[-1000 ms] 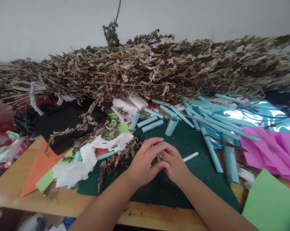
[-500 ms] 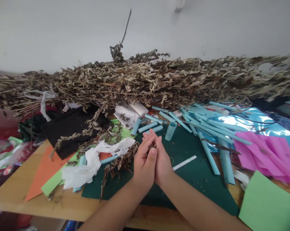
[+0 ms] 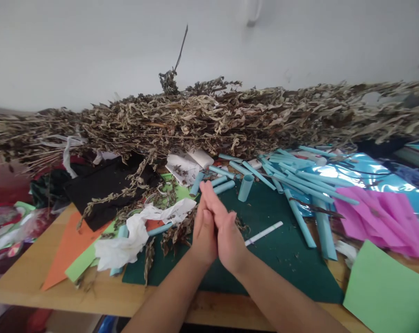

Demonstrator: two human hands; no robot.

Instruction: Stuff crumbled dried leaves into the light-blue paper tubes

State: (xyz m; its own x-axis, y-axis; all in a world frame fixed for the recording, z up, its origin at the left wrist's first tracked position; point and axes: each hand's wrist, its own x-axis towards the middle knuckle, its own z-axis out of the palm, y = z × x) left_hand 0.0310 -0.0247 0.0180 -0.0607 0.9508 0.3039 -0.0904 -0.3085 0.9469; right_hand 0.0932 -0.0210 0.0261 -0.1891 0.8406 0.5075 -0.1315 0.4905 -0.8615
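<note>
My left hand (image 3: 205, 231) and my right hand (image 3: 230, 236) are pressed palm to palm above the dark green mat (image 3: 282, 268), fingers straight and pointing away from me. Dark dried leaf bits showed between the palms a moment ago; the closed hands now hide them. Beside my left hand lies a clump of dried leaves (image 3: 176, 236). A few leaf crumbs (image 3: 243, 225) are just right of my right hand. Close by, a thin white paper roll (image 3: 264, 233) rests on the mat, and a short blue paper tube (image 3: 246, 187) stands upright beyond the fingertips.
A long heap of dried leafy stalks (image 3: 195, 120) spans the back along the wall. Blue paper rolls (image 3: 299, 178) and crumpled pink paper (image 3: 379, 217) lie to the right, with green paper (image 3: 386, 282) nearer. Left are white tissue (image 3: 126, 249), black cloth (image 3: 105, 189) and orange paper (image 3: 70, 249).
My palms have slid against each other: the right hand moved forward and over, the left drew back, and the gap showing leaf bits closed. The view shifted slightly.
</note>
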